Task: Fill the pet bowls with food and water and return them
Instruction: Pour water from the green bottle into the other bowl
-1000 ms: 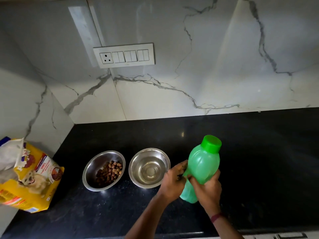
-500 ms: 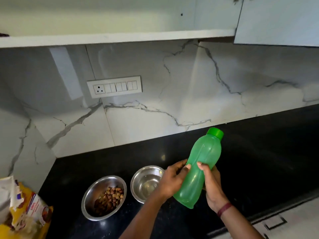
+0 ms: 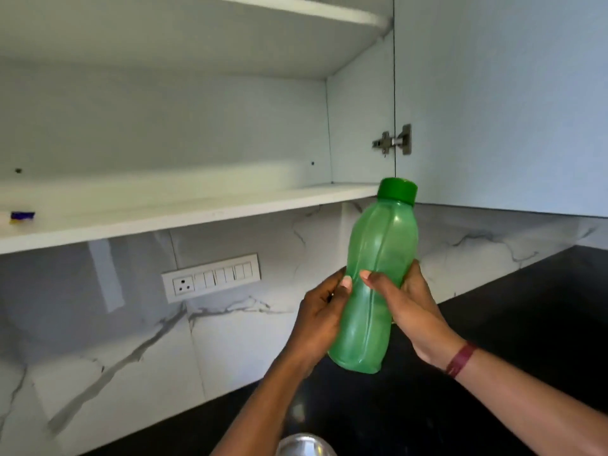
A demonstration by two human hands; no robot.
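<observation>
Hands come first: our left hand (image 3: 320, 324) and our right hand (image 3: 415, 312) both wrap round the lower half of the green bottle (image 3: 378, 274). It stands almost straight up in the air above the black counter (image 3: 533, 324), with its lid (image 3: 397, 190) on. Its sides look smooth, so we think it could slip and drop near the shiny bowl (image 3: 304, 446) below. It could also bump the shelf (image 3: 184, 222) if lifted carelessly. We see no words on the bottle.
</observation>
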